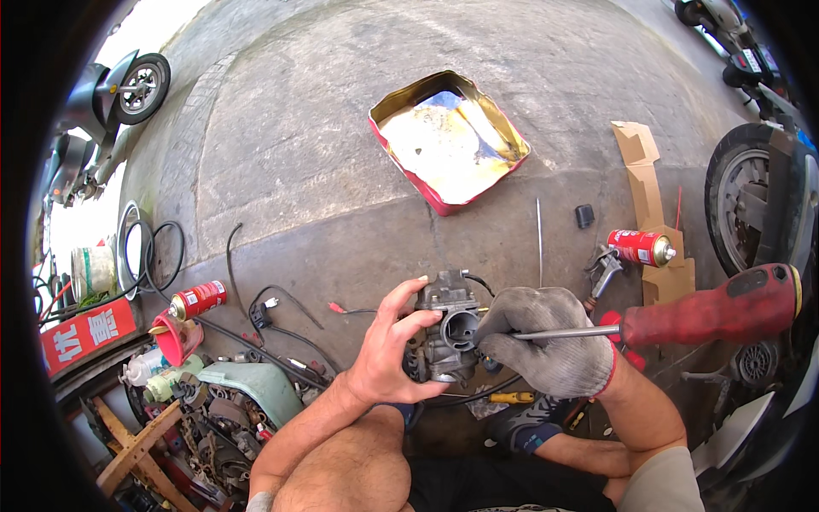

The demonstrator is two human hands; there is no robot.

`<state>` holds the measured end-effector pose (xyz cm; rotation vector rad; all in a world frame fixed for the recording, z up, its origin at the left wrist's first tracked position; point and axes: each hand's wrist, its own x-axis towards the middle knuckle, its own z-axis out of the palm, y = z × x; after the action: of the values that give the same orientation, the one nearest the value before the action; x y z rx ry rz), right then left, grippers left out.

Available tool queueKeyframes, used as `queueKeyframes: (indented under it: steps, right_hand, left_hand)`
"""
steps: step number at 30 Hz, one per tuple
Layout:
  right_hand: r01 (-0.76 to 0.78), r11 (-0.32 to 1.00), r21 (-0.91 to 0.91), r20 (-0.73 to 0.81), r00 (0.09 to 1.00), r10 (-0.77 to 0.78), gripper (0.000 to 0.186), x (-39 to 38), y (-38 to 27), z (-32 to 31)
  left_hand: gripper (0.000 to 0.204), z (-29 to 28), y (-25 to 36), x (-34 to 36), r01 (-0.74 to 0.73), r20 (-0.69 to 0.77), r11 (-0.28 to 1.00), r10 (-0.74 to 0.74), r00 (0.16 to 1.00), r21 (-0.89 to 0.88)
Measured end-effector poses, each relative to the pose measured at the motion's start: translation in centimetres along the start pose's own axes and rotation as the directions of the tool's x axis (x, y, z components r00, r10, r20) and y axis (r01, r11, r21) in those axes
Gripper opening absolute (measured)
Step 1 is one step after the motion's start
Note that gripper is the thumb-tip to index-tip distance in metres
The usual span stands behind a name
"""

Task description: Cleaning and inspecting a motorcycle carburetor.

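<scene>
Metal carburettor (450,333) held between bare left hand (388,350) and gloved right hand (546,350).

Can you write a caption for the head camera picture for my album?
Bare left hand holds a metal engine part; gloved right hand works a red-handled screwdriver.

A dented tin tray (512,141), two red spray cans (198,299), cardboard (646,183) on concrete.

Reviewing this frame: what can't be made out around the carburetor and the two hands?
Head view, the only one:
- Screwdriver tip: hidden behind the gloved right hand at the carburetor.
- Carburetor's near and left faces: covered by the bare left hand.
- Metal tray contents: glare washes them out.
- Motorcycle wheel: cut off by the right rim.
</scene>
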<state>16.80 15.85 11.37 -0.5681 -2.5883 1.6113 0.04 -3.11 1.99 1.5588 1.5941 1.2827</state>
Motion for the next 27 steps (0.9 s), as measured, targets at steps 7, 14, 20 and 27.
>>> queueKeyframes:
  steps: [7, 14, 20, 27]
  right_hand:
    - [-0.028, 0.995, 0.094, -0.222, 0.974, 0.049, 0.008, -0.7, 0.3, -1.6]
    - [-0.364, 0.789, 0.495, -0.211, 0.831, 0.515, 0.012, -0.8, 4.1, -1.3]
    - [-0.569, 0.63, 0.528, -0.025, 0.731, 0.682, 0.022, -2.3, 9.6, 0.3]
    - [-0.784, 0.49, 0.38, 0.291, 0.604, 0.741, 0.029, -6.9, 14.8, 8.3]
  left_hand:
    - [0.094, -0.4, -0.1, 0.1, 0.053, -0.017, 0.998, -0.053, 0.998, 0.045]
    - [0.095, 0.4, -1.3, -0.5, 0.187, -0.057, 0.982, -0.185, 0.981, 0.026]
    - [0.086, 1.1, -3.4, -0.8, 0.597, 0.003, 0.758, -0.618, 0.786, -0.264]
    - [0.083, 1.0, -6.3, -1.1, 0.755, 0.019, 0.479, -0.839, 0.544, -0.447]
